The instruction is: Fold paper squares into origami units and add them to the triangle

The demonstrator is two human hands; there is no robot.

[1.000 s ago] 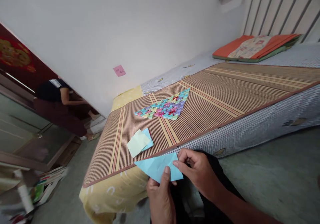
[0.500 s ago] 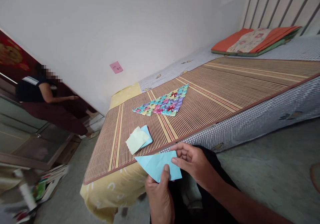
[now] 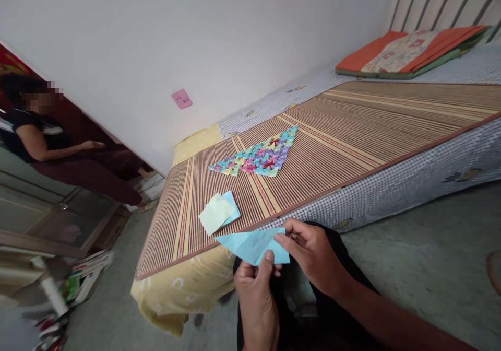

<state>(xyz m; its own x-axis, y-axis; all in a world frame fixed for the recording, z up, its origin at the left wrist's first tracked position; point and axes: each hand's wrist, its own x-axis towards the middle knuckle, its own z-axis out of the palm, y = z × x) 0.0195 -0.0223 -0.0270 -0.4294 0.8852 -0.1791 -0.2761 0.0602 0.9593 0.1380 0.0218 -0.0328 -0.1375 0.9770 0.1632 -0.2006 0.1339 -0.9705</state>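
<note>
Beside a bed (image 3: 399,186) topped with a brown striped mat (image 3: 324,178), the left hand (image 3: 256,296) pinches a creased light-blue paper sheet (image 3: 248,243) along its lower edge. The right hand (image 3: 313,259), looser half a second ago, now pinches the sheet's right end, leaving it steadied from both sides. Just beyond lie pale-green and blue paper squares (image 3: 213,214); farther back, a multicoloured, roughly triangular paper piece (image 3: 258,159).

the left hand (image 3: 256,291) (only partly, it seems) is hidden by the blue paper (image 3: 248,244).
</note>
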